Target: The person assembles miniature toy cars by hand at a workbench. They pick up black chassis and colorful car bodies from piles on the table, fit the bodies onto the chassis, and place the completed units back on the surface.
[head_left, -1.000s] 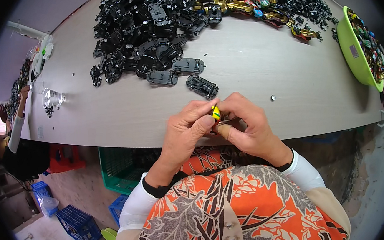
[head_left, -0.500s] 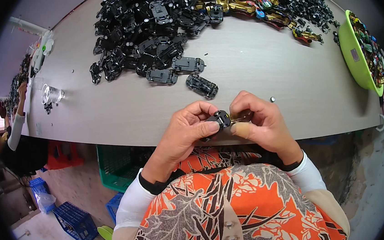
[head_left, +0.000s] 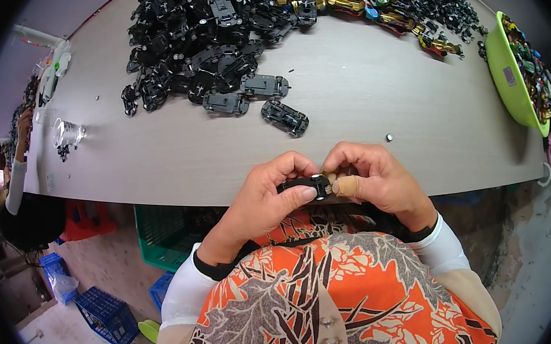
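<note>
Head view: your left hand (head_left: 259, 193) gripped the black toy car (head_left: 305, 182), likely light, stiff, best held by its sides; your right hand (head_left: 382, 184) touched one end, grip unclear.

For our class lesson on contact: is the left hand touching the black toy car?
Touching: the head view plainly shows the left hand holding the black toy car, its thumb lying against the car.
</note>
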### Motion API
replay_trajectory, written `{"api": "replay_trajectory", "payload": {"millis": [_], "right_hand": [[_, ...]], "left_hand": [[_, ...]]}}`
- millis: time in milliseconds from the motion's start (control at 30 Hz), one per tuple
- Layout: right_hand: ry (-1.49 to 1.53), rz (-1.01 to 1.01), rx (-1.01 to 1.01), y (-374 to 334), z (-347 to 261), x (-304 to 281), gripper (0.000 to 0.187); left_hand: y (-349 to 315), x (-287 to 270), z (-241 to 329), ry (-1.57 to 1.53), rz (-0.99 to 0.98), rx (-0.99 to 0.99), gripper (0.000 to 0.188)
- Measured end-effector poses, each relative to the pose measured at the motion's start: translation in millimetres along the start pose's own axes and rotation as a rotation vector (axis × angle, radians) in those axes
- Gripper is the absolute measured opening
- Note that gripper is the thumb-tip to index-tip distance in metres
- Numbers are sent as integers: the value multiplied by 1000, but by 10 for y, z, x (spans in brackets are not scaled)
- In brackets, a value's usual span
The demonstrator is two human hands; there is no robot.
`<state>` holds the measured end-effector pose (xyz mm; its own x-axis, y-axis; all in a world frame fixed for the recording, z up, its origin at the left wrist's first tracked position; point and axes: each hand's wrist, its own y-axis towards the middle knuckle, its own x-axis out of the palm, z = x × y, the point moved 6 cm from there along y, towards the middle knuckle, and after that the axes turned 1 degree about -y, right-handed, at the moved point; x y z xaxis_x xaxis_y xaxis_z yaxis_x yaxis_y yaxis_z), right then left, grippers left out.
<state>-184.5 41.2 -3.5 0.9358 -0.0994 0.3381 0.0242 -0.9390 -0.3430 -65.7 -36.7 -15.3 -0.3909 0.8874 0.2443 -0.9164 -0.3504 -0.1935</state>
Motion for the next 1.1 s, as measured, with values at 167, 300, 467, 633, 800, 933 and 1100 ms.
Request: {"api": "replay_trajectory", "payload": {"millis": [167, 300, 467, 633, 800, 933, 1100], "right_hand": [[-126, 76, -105, 1, 128, 39, 5], [-173, 122, -156, 4, 202, 14, 7], [-9, 162, -92, -17, 160, -7, 11], [77, 187, -113, -16, 207, -42, 13], [19, 219, -184, -21, 121, -44, 14], [-119, 105, -209, 14, 129, 102, 13], [-103, 149, -246, -16, 48, -34, 8]], "left_hand": [[7, 37, 34, 151, 48, 39, 13], [13, 22, -10, 154, 101, -11, 14], [19, -52, -16, -178, 230, -153, 27], [0, -194, -114, -444, 322, -110, 32], [-2, -159, -84, -439, 293, -90, 25], [-8, -69, -11, -455, 270, -12, 20], [-60, -19, -23, -501, 158, -119, 30]]}}
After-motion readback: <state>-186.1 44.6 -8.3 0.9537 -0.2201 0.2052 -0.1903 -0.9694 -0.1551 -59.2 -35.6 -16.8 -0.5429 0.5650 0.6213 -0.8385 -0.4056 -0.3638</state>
